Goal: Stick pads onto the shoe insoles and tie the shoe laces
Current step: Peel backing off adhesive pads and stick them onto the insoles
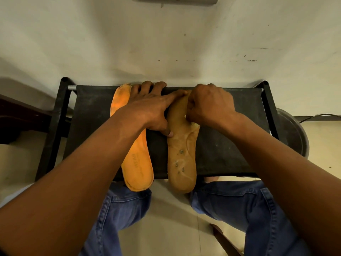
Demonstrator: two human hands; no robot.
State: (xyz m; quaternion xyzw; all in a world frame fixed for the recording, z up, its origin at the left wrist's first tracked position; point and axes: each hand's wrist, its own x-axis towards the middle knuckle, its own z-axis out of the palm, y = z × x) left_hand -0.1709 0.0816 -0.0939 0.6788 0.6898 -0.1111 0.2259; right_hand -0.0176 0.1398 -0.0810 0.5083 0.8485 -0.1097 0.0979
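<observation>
I see bare forearms, no sleeves, left hand [147, 109] and right hand [210, 104] bare, blue denim jeans [258, 209] with visible seam stitching on both legs

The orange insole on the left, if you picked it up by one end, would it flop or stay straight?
Probably it would bend a little. The orange insole looks thin and foam-like, so it should be light. Its heel end hangs past the edge of the black fabric stool without drooping, so it seems to have some stiffness. It lies flat, so it likely won't roll.
</observation>
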